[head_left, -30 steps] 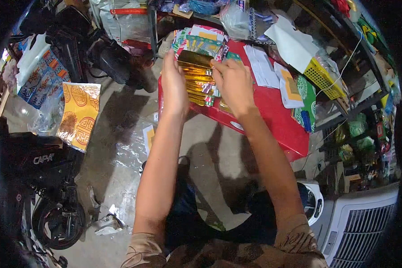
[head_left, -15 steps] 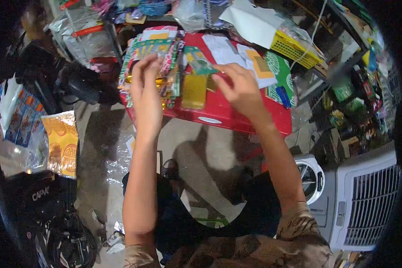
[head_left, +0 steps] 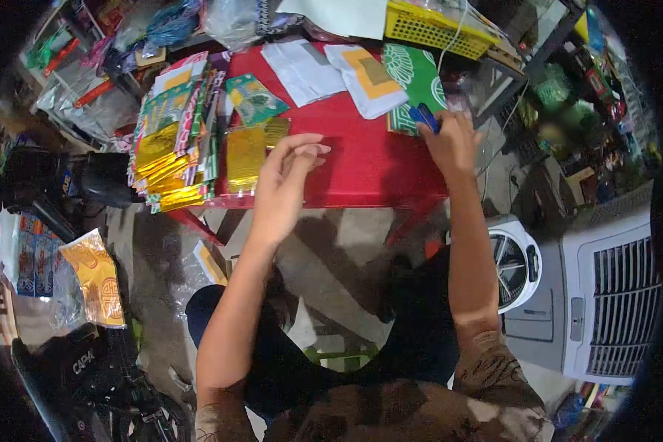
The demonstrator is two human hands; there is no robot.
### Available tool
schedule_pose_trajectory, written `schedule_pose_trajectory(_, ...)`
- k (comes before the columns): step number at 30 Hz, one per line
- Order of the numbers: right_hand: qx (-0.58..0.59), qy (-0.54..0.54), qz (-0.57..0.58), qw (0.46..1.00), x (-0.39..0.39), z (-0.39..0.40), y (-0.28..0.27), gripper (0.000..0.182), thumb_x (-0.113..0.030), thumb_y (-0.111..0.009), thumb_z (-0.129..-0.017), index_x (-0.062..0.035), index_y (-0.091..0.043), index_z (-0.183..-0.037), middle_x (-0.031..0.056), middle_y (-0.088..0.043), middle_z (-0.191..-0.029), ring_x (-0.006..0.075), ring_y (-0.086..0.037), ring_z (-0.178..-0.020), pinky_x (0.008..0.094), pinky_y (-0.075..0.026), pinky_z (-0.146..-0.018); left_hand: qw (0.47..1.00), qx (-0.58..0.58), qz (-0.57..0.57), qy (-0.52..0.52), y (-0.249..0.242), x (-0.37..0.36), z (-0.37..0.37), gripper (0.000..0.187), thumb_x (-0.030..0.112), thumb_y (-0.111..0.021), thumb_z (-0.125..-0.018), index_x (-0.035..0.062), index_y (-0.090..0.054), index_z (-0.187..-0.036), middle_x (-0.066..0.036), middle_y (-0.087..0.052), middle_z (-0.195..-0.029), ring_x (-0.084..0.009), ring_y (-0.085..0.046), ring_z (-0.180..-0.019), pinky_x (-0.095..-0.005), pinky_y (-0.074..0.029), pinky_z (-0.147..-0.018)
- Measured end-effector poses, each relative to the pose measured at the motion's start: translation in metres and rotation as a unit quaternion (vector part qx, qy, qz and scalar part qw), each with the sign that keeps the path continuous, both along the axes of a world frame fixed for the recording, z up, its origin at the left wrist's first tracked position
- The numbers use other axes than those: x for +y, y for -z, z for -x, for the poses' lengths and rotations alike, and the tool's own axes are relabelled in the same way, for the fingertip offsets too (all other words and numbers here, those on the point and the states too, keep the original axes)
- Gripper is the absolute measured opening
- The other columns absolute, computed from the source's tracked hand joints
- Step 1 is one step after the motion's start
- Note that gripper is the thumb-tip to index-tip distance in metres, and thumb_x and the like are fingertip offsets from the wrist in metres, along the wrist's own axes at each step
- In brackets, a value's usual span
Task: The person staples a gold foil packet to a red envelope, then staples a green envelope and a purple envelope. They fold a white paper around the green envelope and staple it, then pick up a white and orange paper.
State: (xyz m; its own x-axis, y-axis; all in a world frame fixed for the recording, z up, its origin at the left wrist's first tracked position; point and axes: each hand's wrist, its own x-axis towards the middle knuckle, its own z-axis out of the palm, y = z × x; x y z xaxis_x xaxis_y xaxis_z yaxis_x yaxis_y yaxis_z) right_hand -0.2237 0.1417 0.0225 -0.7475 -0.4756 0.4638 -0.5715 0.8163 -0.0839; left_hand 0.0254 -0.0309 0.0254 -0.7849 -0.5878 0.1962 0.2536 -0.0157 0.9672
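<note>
My right hand [head_left: 455,147] closes on a blue object [head_left: 425,118], possibly a stapler, at the near edge of a green patterned sheet [head_left: 414,77]. Over the red table [head_left: 339,173], my left hand [head_left: 283,173] hovers with bent fingers; whether it pinches anything is unclear. Left of it are a gold packet [head_left: 245,158] and a green card packet [head_left: 256,99]. A stack of colourful packets with gold foil [head_left: 173,132] fills the table's left end. White papers [head_left: 303,71] and a white sheet with an orange patch [head_left: 366,79] lie at the back.
A yellow basket [head_left: 438,33] stands behind the table. At the right are a round fan [head_left: 510,265] and a grey-white air cooler [head_left: 611,302]. A black bag [head_left: 74,368] and an orange-gold packet [head_left: 99,283] are at the left. Shelves of goods line both sides.
The view has shifted right. My right hand has left the green card packet and moved right to the blue object. My left hand has moved right from the stack to above the table's middle.
</note>
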Motion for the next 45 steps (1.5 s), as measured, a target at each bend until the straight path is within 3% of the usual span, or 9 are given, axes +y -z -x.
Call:
schedule_pose_trajectory(6, 0.021, -0.086, 0.117, 0.989, -0.004, -0.009, -0.001, 0.029, -0.033, -0.076, -0.083, -0.0098, -0.072, -0.101, 0.0109, -0.071, -0.098, 0.0321, -0.067, -0.092, 0.0482, -0.043, -0.087, 0.999, -0.039, -0.018, 0.007, 0.011, 0.008, 0.02, 0.033, 0.023, -0.05, -0.104, 0.001, -0.059, -0.127, -0.012, -0.068, -0.119, -0.0188, -0.064, -0.106, -0.0325, -0.047, -0.098)
schedule_pose_trajectory(12, -0.065, -0.273, 0.078, 0.957, -0.057, -0.052, 0.003, 0.034, -0.028, -0.077, -0.082, -0.0075, -0.068, -0.107, 0.0111, -0.071, -0.097, 0.0315, -0.068, -0.089, 0.0445, -0.044, -0.084, 0.994, -0.048, -0.091, -0.034, 0.019, 0.024, 0.043, 0.051, 0.033, -0.051, -0.103, 0.0019, -0.045, -0.143, -0.013, -0.056, -0.138, -0.0191, -0.054, -0.124, -0.0359, -0.038, -0.11)
schedule_pose_trajectory(18, 0.052, -0.201, 0.107, 0.972, -0.111, -0.064, 0.036, 0.044, -0.037, -0.072, -0.084, -0.0076, -0.063, -0.116, 0.011, -0.071, -0.094, 0.0281, -0.068, -0.094, 0.0432, -0.043, -0.087, 0.99, -0.09, -0.09, -0.064, 0.019, 0.035, 0.054, 0.068, 0.043, -0.049, -0.103, 0.0024, -0.03, -0.154, -0.014, -0.037, -0.156, -0.0225, -0.032, -0.145, -0.0401, -0.02, -0.121)
schedule_pose_trajectory(23, 0.022, -0.224, 0.159, 0.961, -0.111, -0.058, 0.029, 0.037, -0.037, -0.065, -0.092, -0.0065, -0.063, -0.112, 0.0127, -0.069, -0.102, 0.03, -0.064, -0.094, 0.0453, -0.04, -0.085, 0.989, -0.069, -0.129, 0.002, 0.038, 0.025, 0.065, 0.074, 0.047, -0.044, -0.104, 0.0036, -0.02, -0.159, -0.016, -0.025, -0.164, -0.0276, -0.023, -0.152, -0.0417, -0.013, -0.124)
schedule_pose_trajectory(27, 0.09, -0.131, 0.143, 0.977, -0.073, -0.03, 0.011, 0.046, -0.039, -0.068, -0.089, -0.005, -0.065, -0.12, 0.0155, -0.068, -0.106, 0.0338, -0.062, -0.096, 0.0475, -0.041, -0.086, 0.982, -0.059, -0.174, 0.053, 0.019, 0.036, 0.062, 0.073, 0.048, -0.041, -0.105, 0.0048, -0.016, -0.16, -0.018, -0.02, -0.165, -0.0309, -0.022, -0.153, -0.0416, -0.012, -0.125)
schedule_pose_trajectory(32, 0.141, 0.11, 0.063, 0.982, -0.007, 0.02, 0.026, 0.056, -0.045, -0.075, -0.083, -0.0075, -0.066, -0.123, 0.0145, -0.066, -0.114, 0.0357, -0.058, -0.114, 0.0543, -0.039, -0.093, 0.984, -0.027, -0.162, 0.068, 0.025, 0.039, 0.073, 0.076, 0.05, -0.041, -0.105, 0.0053, -0.014, -0.16, -0.02, -0.017, -0.165, -0.0312, -0.02, -0.153, -0.0443, -0.015, -0.125)
schedule_pose_trajectory(35, 0.05, 0.102, 0.024, 0.993, 0.013, 0.029, 0.033, 0.052, -0.044, -0.075, -0.083, -0.0101, -0.067, -0.121, 0.0128, -0.065, -0.118, 0.0337, -0.055, -0.121, 0.0577, -0.037, -0.097, 0.983, -0.02, -0.163, 0.076, 0.026, 0.042, 0.081, 0.083, 0.056, -0.041, -0.103, 0.0023, -0.012, -0.16, -0.021, -0.016, -0.165, -0.0311, -0.02, -0.153, -0.0447, -0.016, -0.125)
schedule_pose_trajectory(41, 0.096, 0.013, 0.116, 0.988, 0.011, 0.029, 0.024, 0.042, -0.037, -0.074, -0.084, -0.0096, -0.069, -0.116, 0.0131, -0.068, -0.114, 0.0336, -0.061, -0.113, 0.0508, -0.044, -0.097, 0.983, -0.028, -0.158, 0.093, 0.027, 0.04, 0.087, 0.095, 0.065, -0.041, -0.099, -0.0029, -0.012, -0.158, -0.021, -0.016, -0.165, -0.0311, -0.021, -0.153, -0.0446, -0.018, -0.124)
schedule_pose_trajectory(45, -0.066, -0.018, 0.266, 0.962, 0.003, 0.04, 0.014, 0.04, -0.031, -0.073, -0.085, -0.0081, -0.069, -0.116, 0.0155, -0.071, -0.107, 0.0376, -0.067, -0.099, 0.045, -0.051, -0.087, 0.983, -0.044, -0.151, 0.091, 0.025, 0.043, 0.087, 0.079, 0.056, -0.041, -0.102, -0.0024, -0.027, -0.154, -0.022, -0.033, -0.158, -0.0311, -0.036, -0.145, -0.0436, -0.027, -0.121)
